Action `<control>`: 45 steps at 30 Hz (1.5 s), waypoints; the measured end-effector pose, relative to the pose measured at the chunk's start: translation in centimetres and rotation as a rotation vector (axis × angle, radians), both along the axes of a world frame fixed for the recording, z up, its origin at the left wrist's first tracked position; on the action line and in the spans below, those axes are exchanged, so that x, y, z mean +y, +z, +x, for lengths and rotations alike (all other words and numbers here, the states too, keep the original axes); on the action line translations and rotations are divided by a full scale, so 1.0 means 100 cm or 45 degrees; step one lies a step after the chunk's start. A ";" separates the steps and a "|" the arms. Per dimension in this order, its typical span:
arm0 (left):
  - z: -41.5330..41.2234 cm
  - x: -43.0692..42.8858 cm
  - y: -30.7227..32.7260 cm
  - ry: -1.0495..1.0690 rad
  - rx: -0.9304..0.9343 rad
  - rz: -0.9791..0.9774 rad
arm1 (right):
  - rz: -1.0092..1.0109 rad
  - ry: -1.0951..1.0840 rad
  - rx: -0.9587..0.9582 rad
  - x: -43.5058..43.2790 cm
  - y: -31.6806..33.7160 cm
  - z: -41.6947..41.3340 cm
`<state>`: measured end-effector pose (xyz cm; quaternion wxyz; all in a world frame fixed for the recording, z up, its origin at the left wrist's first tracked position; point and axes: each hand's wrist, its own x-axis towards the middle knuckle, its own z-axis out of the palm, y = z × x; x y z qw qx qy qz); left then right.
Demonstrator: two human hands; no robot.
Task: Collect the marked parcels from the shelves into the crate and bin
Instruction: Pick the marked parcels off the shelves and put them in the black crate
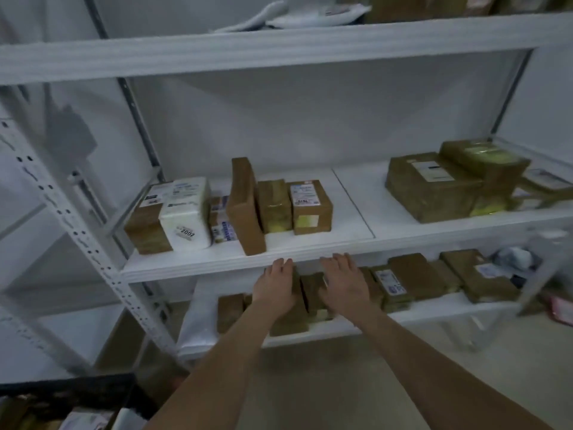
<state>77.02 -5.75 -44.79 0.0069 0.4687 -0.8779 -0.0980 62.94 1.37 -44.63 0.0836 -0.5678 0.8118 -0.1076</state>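
- Presently left hand (274, 285) and right hand (344, 283) lie flat-fingered, grasping nothing.
- Both cover brown parcels (311, 290) on the lower shelf (434, 311), likely to check markings.

Just my bare left hand (274, 287) and bare right hand (345, 285) here, nothing fancy. My left forearm (217, 361) and right forearm (434, 367) are bare too, right down to the near edge, bit blurry.

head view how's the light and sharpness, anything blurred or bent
Head view: dim, bluish light, no glare; soft motion blur, worst toward the right edge; the wide lens bows the top shelf beam and left upright; the 2002 label on the white parcel is readable.
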 end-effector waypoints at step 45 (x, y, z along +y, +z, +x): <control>-0.269 -0.108 0.022 0.937 1.456 1.005 | 0.039 -0.338 -1.419 -0.136 0.024 -0.293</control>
